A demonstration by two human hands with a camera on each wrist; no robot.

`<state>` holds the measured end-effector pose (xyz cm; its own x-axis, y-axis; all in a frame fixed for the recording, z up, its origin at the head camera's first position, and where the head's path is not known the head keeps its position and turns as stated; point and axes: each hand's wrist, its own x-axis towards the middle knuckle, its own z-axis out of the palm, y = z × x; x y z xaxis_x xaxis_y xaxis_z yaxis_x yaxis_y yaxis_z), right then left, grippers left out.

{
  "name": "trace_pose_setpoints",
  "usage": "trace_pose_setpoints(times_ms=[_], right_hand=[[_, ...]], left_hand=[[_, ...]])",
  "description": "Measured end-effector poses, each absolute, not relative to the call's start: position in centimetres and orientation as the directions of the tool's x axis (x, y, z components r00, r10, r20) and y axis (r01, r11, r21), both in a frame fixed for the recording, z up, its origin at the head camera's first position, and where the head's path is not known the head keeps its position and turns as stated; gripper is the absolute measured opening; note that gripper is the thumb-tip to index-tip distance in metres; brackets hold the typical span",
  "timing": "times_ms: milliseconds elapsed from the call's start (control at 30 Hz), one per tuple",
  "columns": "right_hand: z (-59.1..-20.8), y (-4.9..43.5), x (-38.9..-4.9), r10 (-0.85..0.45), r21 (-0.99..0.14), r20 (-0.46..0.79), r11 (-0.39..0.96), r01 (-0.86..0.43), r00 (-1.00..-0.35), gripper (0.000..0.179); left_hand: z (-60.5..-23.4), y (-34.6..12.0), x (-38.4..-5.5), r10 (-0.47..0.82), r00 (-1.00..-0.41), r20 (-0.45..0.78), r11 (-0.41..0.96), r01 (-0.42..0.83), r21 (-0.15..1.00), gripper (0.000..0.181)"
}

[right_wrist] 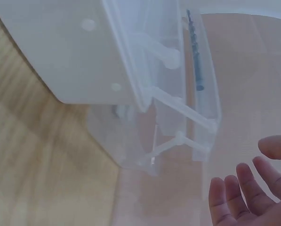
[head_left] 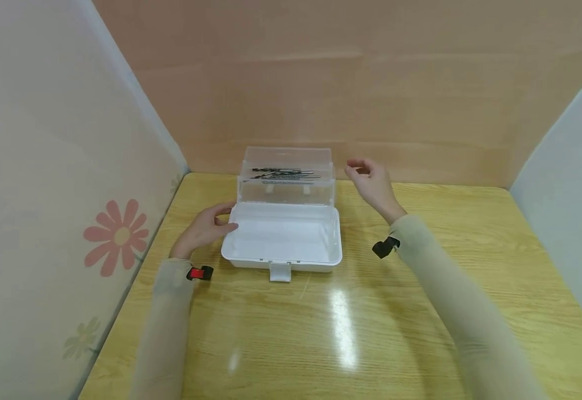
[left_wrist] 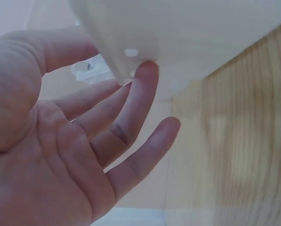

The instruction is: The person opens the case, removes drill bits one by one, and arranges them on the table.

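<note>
A white plastic box (head_left: 248, 263) stands on the table with its lid raised and its latch (head_left: 280, 272) hanging at the front. Its main compartment shows a bare white floor. Several drill bits (head_left: 286, 174) lie in a translucent tray (head_left: 328, 172) lifted at the back on hinged arms (right_wrist: 182, 109). My left hand (head_left: 206, 225) grips the box's left side, thumb over the rim and a fingertip against the outer wall. To the right of the tray, my right hand (head_left: 373, 186) is raised with its fingers loosely bent, holding nothing.
The wooden table (head_left: 421, 250) has an orange-brown backdrop (head_left: 421, 100) close behind the box. A pale wall with flower pictures (head_left: 116, 238) runs along the left side, and another pale wall (head_left: 571, 211) borders the right.
</note>
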<state>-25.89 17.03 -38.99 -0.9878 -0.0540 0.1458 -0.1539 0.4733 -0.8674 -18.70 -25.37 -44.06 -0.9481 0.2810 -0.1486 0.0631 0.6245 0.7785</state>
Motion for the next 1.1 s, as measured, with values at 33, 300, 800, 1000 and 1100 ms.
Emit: trace_pose_setpoints(times_ms=[33, 300, 800, 1000, 1100], right_hand=[[-38.7, 17.0, -26.0, -0.065, -0.857, 0.154, 0.487, -0.166, -0.986, 0.040], [-36.5, 15.9, -26.8, -0.239, -0.761, 0.094, 0.608, -0.225, -0.966, 0.038], [-36.3, 13.5, -29.1, -0.355, -0.657, -0.051, 0.716, -0.236, -0.934, 0.035], [-36.4, 13.1, -29.6, -0.374, -0.589, -0.080, 0.765, -0.259, -0.924, 0.033], [-36.6, 13.0, -29.8, -0.367, -0.576, -0.085, 0.777, -0.255, -0.926, 0.031]], left_hand=[[-44.1, -25.4, -18.7, 0.285, -0.947, -0.147, 0.621, 0.066, 0.781, 0.072], [-43.7, -25.5, -18.8, 0.310, -0.935, -0.171, 0.603, 0.054, 0.796, 0.074], [-43.9, -24.8, -18.8, 0.309, -0.938, -0.160, 0.599, 0.061, 0.798, 0.071], [-43.9, -24.6, -19.0, 0.311, -0.938, -0.152, 0.598, 0.069, 0.798, 0.070], [-44.1, -24.6, -19.1, 0.308, -0.939, -0.155, 0.599, 0.065, 0.798, 0.069]])
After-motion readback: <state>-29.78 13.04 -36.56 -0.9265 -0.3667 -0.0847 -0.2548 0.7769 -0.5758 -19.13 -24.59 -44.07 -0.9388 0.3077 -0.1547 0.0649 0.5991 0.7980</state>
